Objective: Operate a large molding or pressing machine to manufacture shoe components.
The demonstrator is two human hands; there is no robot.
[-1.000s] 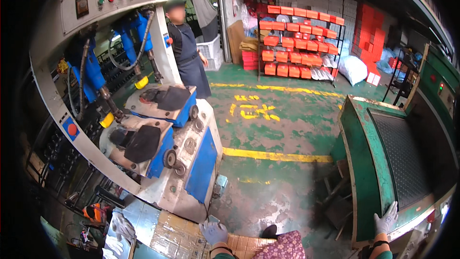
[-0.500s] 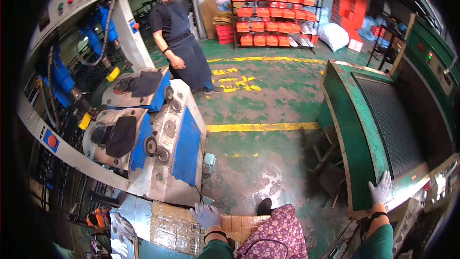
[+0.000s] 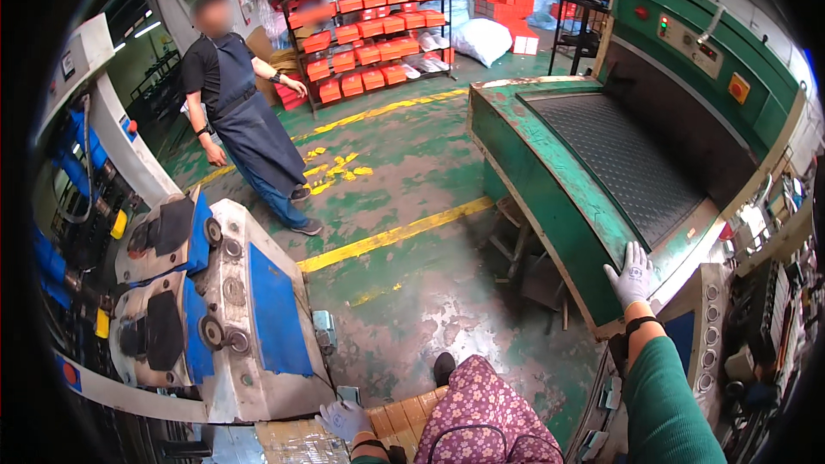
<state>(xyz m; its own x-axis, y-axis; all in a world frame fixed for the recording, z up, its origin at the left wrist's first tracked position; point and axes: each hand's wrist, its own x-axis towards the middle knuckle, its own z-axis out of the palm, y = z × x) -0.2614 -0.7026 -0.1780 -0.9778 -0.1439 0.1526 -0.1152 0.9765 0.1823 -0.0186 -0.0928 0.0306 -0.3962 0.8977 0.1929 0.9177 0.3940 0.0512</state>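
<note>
My right hand (image 3: 632, 277), in a pale work glove, lies flat with spread fingers on the near corner of a green machine (image 3: 550, 206). That machine has a dark textured belt (image 3: 619, 155) under a green hood. Low in the picture, my left hand (image 3: 345, 419), gloved alike, hovers over or rests on a surface covered in taped brown cardboard (image 3: 400, 417); I cannot tell which. Its fingers are loosely extended and nothing shows in them. A purple flowered apron (image 3: 477, 412) covers my front.
To the left stands a press machine (image 3: 266, 309) with blue panels and dark pads. A co-worker (image 3: 236, 94) in a dark apron is on the green floor beyond it. Farther back are a rack of orange boxes (image 3: 369, 30) and a white sack (image 3: 483, 41). Tools crowd the right edge.
My view has swung to the right, so the machines sit farther left. The co-worker's pose has changed, with arms now held apart. My right hand remains on the green machine.
</note>
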